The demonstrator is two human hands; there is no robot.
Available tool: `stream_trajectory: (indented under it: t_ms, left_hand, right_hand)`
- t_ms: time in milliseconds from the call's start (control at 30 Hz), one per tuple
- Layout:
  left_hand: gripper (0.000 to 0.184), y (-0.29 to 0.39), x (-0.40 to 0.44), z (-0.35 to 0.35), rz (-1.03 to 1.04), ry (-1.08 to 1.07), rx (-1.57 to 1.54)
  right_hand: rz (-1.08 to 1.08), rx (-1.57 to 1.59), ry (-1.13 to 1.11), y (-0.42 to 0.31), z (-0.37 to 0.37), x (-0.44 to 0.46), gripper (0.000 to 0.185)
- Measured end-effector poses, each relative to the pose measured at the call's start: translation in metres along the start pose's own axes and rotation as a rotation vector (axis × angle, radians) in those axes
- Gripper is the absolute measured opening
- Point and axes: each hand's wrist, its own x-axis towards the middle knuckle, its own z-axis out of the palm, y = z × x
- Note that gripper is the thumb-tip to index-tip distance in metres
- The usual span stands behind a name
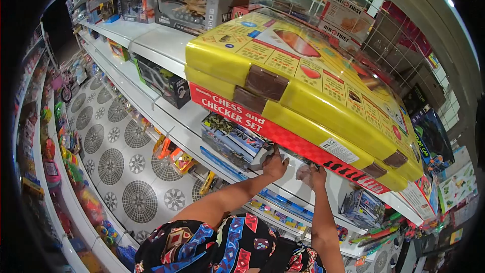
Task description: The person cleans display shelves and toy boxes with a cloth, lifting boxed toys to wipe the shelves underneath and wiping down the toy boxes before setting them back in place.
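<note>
My left hand [274, 166] is at the front of a white shelf, just below the red chess and checker set box [225, 111]. Its fingers are apart and hold nothing I can see, with one pointing up toward the box's lower edge. Close by on the right, my right hand [317, 175] has its fingers closed on a pale crumpled cloth [304, 174]. Two yellow game cases [308, 108] with brown clasps lie stacked on top of the red box. Left of my hands, a boxed toy vehicle [232, 139] stands on the lower shelf.
More boxed toys [187, 7] line the upper shelf at the left. Another toy box [362, 207] sits low on the right. A patterned tile floor [116, 156] runs down the aisle, with a facing shelf of toys [91, 197] beyond. A wire grid [389, 40] rises behind.
</note>
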Motion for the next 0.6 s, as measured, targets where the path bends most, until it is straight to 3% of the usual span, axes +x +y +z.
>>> stream_trajectory:
  t_ms: [133,200,267,333,400,433,467,533,567,600]
  left_hand:
    - [0.083,-0.005,-0.02,-0.003,0.112,-0.085,-0.135]
    - [0.076,-0.02,-0.045,-0.009,0.334,-0.074,-0.196]
    - [0.067,-0.029,-0.087,-0.046,0.553,-0.014,-0.343]
    - [0.049,-0.043,-0.107,-0.104,0.463,0.145,-0.413]
    - [0.041,-0.069,-0.106,-0.158,0.16,0.364,-0.425]
    - [0.037,-0.085,-0.096,-0.181,0.104,0.515,-0.418]
    - [0.038,-0.099,-0.088,-0.206,0.042,0.554,-0.391]
    - [0.043,-0.133,-0.057,-0.228,0.219,0.721,-0.513]
    - [0.045,-0.15,-0.041,-0.233,0.208,0.676,-0.521]
    - [0.048,-0.159,-0.028,-0.236,0.199,0.634,-0.53]
  right_hand:
    - [-0.062,-0.096,0.051,0.037,0.002,0.022,0.039]
    - [-0.053,-0.024,0.064,0.033,0.002,0.022,0.042]
    - [0.011,0.239,0.06,0.032,0.002,0.015,0.046]
    - [0.134,0.31,0.023,-0.02,-0.008,-0.016,0.048]
    - [0.16,0.313,0.03,-0.027,-0.009,-0.036,0.047]
    - [0.194,0.25,0.026,-0.046,-0.002,-0.051,0.042]
    - [0.068,0.159,-0.01,-0.046,0.01,-0.058,0.04]
    - [0.03,0.303,-0.171,-0.103,0.037,-0.086,0.035]
    - [0.087,0.375,-0.268,-0.111,0.059,-0.094,0.041]
    - [-0.02,0.336,-0.373,-0.137,0.068,-0.104,0.055]
